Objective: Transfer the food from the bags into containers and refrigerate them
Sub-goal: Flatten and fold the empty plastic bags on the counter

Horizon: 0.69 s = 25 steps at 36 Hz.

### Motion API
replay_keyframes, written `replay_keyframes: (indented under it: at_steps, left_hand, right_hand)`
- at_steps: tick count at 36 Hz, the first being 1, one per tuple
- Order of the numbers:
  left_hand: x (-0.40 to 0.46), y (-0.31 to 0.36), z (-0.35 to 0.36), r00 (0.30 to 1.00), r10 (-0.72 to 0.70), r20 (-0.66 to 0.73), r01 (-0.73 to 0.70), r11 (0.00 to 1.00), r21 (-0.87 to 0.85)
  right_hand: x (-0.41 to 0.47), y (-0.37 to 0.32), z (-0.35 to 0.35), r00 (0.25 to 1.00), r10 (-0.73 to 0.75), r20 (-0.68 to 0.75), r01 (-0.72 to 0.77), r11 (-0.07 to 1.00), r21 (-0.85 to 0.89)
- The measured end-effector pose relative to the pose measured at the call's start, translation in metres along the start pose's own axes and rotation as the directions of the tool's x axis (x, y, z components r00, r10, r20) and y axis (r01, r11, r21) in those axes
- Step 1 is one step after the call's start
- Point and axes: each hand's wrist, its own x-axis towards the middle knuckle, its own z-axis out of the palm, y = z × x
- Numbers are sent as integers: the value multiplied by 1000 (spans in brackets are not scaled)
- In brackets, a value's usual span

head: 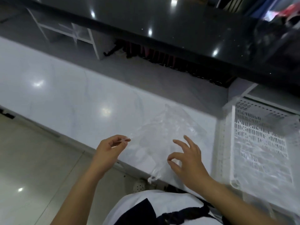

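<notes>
The left hand (110, 148) pinches a corner of the clear bag (164, 135) between thumb and fingertips. The right hand (186, 158) hovers over the bag's near side, fingers spread and loosely curled, holding nothing that I can make out. The bag lies flat on the white worktop (65, 88) at its near edge, directly between and ahead of both hands, its knotted end hanging over that edge. A perforated white basket (259, 143) sits just right of it.

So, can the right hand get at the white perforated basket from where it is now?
Probably yes. The right hand hovers open over the clear plastic bag, and the white perforated basket stands just beside it on the counter, with nothing between them.
</notes>
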Motion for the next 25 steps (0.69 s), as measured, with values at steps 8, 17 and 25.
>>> replay_keyframes:
  at_steps: [8,17,25]
  left_hand:
    - [22,25,-34,927,30,-375,-2,997,77]
    - [44,65,110,904,372,212,-423,702,573]
    - [76,-19,122,946,174,272,-321,409,854]
  right_hand:
    - [21,-25,-18,995,-8,-103,28,980,196]
    - [108,40,-13,956,293,2,-270,884,-381]
    - [108,83,22,908,409,-89,-413,843,-345]
